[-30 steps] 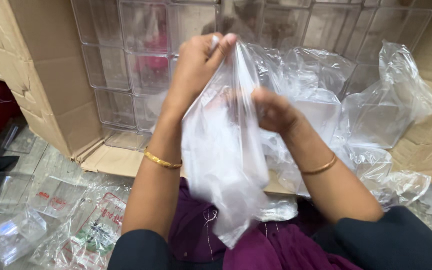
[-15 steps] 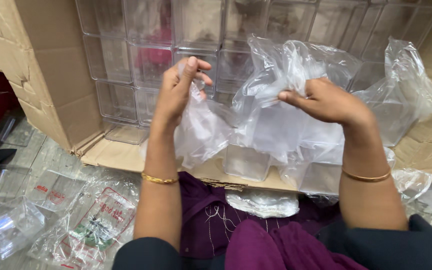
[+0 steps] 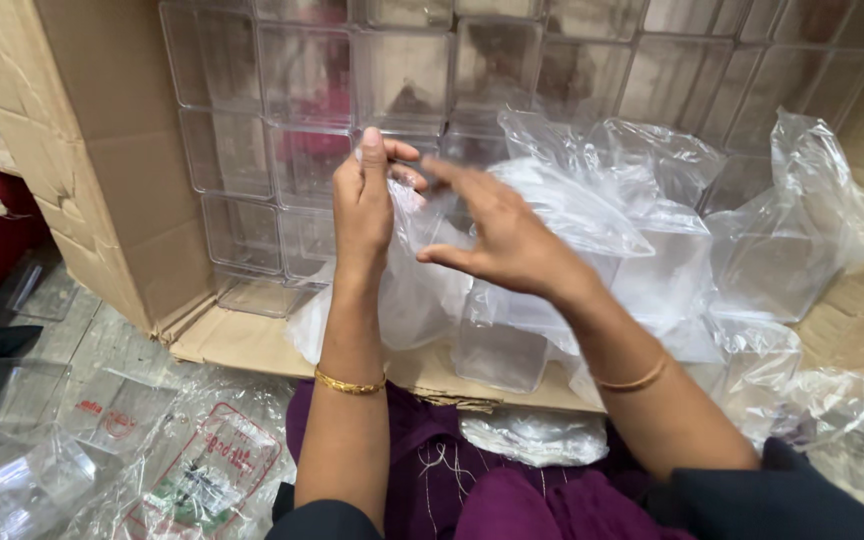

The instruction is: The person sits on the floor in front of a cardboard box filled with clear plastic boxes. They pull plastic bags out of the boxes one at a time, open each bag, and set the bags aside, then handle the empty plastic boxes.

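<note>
My left hand [image 3: 364,205] is raised in front of a big cardboard box [image 3: 102,190] and pinches the top edge of a clear plastic bag [image 3: 422,290] that hangs down from it. My right hand [image 3: 500,235] is beside it, fingers spread, its fingertips meeting the same bag edge near my left thumb. A clear plastic box [image 3: 500,345] shows inside or behind the bag, resting on the box flap. Both wrists wear gold bangles.
The cardboard box lies on its side, packed with stacked clear plastic boxes [image 3: 282,150]. More crumpled clear bags [image 3: 802,230] with boxes sit at the right. Clear lids and printed wrappers [image 3: 102,440] litter the floor at the left. Purple cloth [image 3: 452,470] covers my lap.
My right hand has moved left from the bag's far side to meet my left hand. The bag, stretched wide before, now hangs gathered under my left hand.
</note>
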